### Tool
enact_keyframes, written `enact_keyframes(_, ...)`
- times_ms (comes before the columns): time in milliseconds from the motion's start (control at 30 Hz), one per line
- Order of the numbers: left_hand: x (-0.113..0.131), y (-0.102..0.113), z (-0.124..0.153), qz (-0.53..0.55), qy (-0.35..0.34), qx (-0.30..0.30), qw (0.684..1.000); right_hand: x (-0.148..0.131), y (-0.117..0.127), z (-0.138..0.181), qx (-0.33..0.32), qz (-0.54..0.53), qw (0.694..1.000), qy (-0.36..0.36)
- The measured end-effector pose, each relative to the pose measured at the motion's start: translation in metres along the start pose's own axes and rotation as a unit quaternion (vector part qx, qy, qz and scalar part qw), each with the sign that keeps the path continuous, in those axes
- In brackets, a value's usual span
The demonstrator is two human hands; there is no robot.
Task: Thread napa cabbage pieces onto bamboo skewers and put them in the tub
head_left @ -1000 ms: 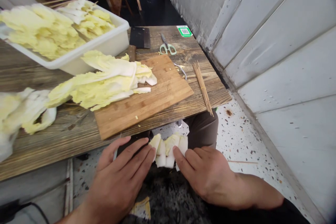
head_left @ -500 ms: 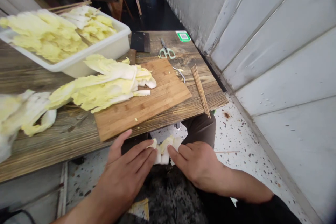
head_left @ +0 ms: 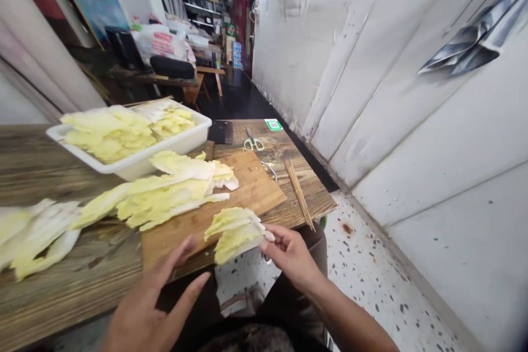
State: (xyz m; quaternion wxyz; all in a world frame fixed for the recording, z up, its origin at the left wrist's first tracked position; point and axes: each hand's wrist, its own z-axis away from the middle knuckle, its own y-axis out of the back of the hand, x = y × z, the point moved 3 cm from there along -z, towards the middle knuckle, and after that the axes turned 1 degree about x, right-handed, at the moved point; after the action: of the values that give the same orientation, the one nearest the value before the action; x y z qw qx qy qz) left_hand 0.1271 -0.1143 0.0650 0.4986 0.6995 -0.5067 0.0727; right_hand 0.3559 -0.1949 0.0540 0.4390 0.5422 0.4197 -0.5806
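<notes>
Between the thumb and fingers of my right hand (head_left: 291, 256) are the white stem ends of a small bunch of napa cabbage leaves (head_left: 237, 231). Their yellow leafy ends point left, over the front edge of the wooden cutting board (head_left: 247, 187). My left hand (head_left: 159, 297) is held apart from them, thumb and fingers spread, with nothing in it. More cabbage leaves (head_left: 169, 190) lie in a pile across the board's left part. Further left, loose pale leaves (head_left: 41, 231) rest on the wooden table (head_left: 94, 280). Whether a skewer runs through the held stems cannot be made out.
A white plastic tub (head_left: 173, 148) full of cabbage leaves stands behind the board. To the board's right lie a bundle of thin wooden skewers (head_left: 299, 192) and scissors with pale green handles (head_left: 253, 144). A white panelled wall (head_left: 371, 93) runs along the right.
The cabbage leaves have come up from my lap to the board's front edge in my right hand. My left hand has let go and opened to the left. The view has tilted up.
</notes>
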Motion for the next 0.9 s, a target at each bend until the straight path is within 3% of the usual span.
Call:
enact_keyframes(67,-0.005,-0.015,-0.002,0.177,0.075,-0.055,0.980,-0.004,-0.009,0.004,0.034,0.145,0.982,0.115)
enact_keyframes(100,-0.006,-0.024,-0.005,0.278,0.122,-0.092,0.949,-0.005,-0.015,0.006,0.039,0.231,0.957,0.171)
enact_keyframes(167,-0.003,-0.039,-0.014,0.452,0.219,-0.132,0.855,-0.002,-0.031,0.009,0.022,0.370,0.894,0.252)
enact_keyframes(233,0.003,-0.048,-0.023,0.563,0.308,-0.100,0.760,0.005,-0.046,0.011,-0.014,0.427,0.852,0.301)
enact_keyframes(267,0.006,-0.051,-0.027,0.596,0.347,-0.068,0.721,0.009,-0.051,0.012,-0.030,0.429,0.848,0.311)
enact_keyframes(367,0.008,-0.054,-0.034,0.634,0.429,0.016,0.644,0.020,-0.058,0.011,-0.056,0.380,0.879,0.284)
enact_keyframes(500,-0.005,-0.054,-0.038,0.651,0.465,0.032,0.599,0.037,-0.053,0.008,-0.067,0.297,0.940,0.152)
enact_keyframes(633,-0.019,-0.064,-0.038,0.664,0.495,0.001,0.560,0.055,-0.050,0.003,-0.077,0.260,0.958,0.093)
enact_keyframes(700,-0.021,-0.069,-0.037,0.665,0.493,-0.007,0.561,0.062,-0.051,0.001,-0.075,0.238,0.965,0.076)
enact_keyframes(900,-0.019,-0.082,-0.033,0.653,0.459,-0.016,0.603,0.066,-0.050,0.000,-0.050,0.188,0.980,0.047)
